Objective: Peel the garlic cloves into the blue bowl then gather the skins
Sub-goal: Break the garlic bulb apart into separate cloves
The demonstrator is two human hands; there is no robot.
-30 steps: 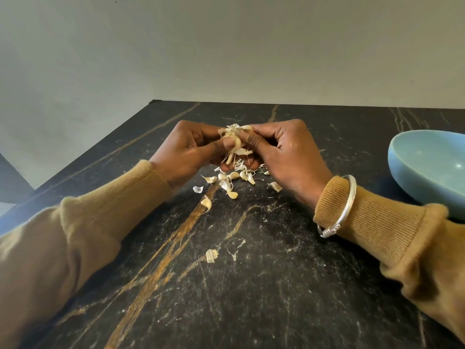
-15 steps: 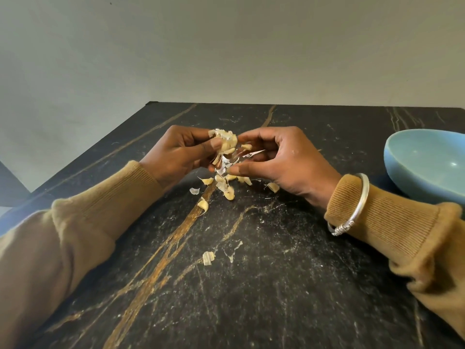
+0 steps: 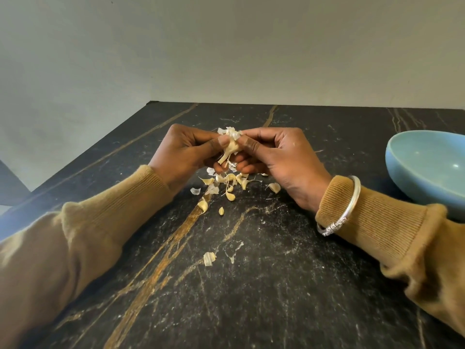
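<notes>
Dark veined marble table meets a plain wall. Left hand and right hand both pinch one garlic piece, fingers hiding most of it. Skins lie beneath. Blue bowl sits right, cut off.

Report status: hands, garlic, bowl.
Left hand and right hand both pinch the garlic above the table. Skins scattered beneath; blue bowl at right, untouched. Nothing in the way.
</notes>
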